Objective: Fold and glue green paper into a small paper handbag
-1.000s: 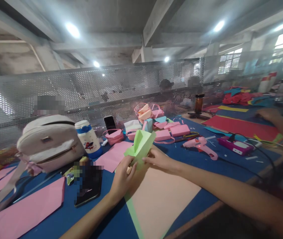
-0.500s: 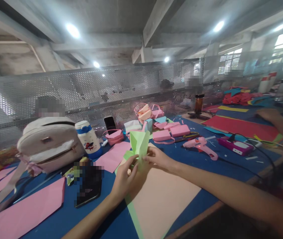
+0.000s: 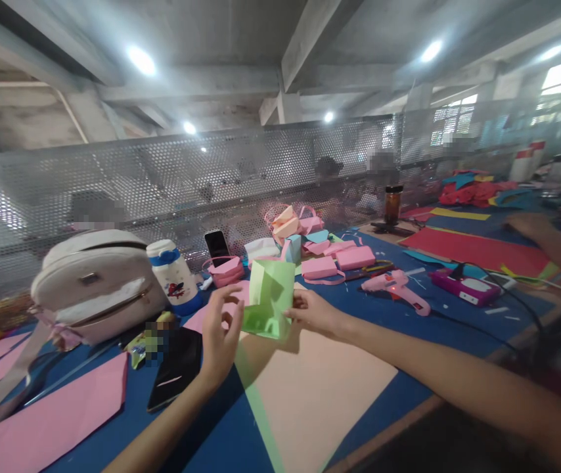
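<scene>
A folded light green paper piece [image 3: 268, 299] is held up above the table's middle. My right hand [image 3: 316, 313] pinches its right edge. My left hand [image 3: 220, 334] sits just left of it with fingers spread and curled, fingertips at or near the paper's left edge. Below them lies a peach paper sheet [image 3: 320, 394] with a green strip [image 3: 261, 420] along its left side, on the blue table [image 3: 211, 440].
A white bag [image 3: 93, 282], a bottle [image 3: 172, 276], a dark phone [image 3: 177, 368] and pink sheets [image 3: 48, 420] lie left. Pink paper boxes [image 3: 330, 263], a pink glue gun [image 3: 396, 289] and a cable lie right. Another person's arm [image 3: 556, 243] rests far right. A mesh fence [image 3: 211, 177] runs behind.
The green piece has turned from an upright pointed shape to a flatter open face. My left hand has let go of its base and moved left with its fingers apart.
</scene>
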A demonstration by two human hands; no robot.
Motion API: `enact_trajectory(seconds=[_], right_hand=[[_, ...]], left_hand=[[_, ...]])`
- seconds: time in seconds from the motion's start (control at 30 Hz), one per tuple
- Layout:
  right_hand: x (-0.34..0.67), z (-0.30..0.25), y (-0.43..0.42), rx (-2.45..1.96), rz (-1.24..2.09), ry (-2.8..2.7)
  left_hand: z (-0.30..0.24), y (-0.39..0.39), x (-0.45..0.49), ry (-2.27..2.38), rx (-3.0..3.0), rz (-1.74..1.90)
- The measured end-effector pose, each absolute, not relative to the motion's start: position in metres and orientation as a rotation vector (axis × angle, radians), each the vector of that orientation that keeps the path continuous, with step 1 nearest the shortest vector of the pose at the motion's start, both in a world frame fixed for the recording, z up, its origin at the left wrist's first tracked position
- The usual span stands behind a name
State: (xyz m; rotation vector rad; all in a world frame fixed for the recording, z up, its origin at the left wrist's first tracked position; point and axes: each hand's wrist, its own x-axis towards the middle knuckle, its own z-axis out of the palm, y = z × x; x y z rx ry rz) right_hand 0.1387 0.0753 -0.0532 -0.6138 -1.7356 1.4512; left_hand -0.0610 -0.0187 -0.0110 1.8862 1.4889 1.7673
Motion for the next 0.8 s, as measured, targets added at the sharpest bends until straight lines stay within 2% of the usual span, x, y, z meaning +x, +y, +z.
enact_trajectory(seconds=[0.1, 0.3, 0.47, 0.8], right_hand=[[0.141, -0.05, 0.076, -0.595, 1.422, -1.779], [0.142, -0.047, 0.073, -0.586, 1.322, -1.846], [0.142, -0.046, 0.069, -0.589, 1.254, -1.922], [0.144, -0.043, 0.06, -0.635, 1.269, -1.995]], left_hand=[[-0.009, -0.004, -0.075, 1.46, 1.817, 1.766], [-0.014, 0.008, -0.077, 1.279, 1.664, 1.44], [-0.017, -0.001, -0.072, 1.311, 1.56, 1.269], [-0.025, -0.006, -0.058, 1.429, 1.457, 1.249]])
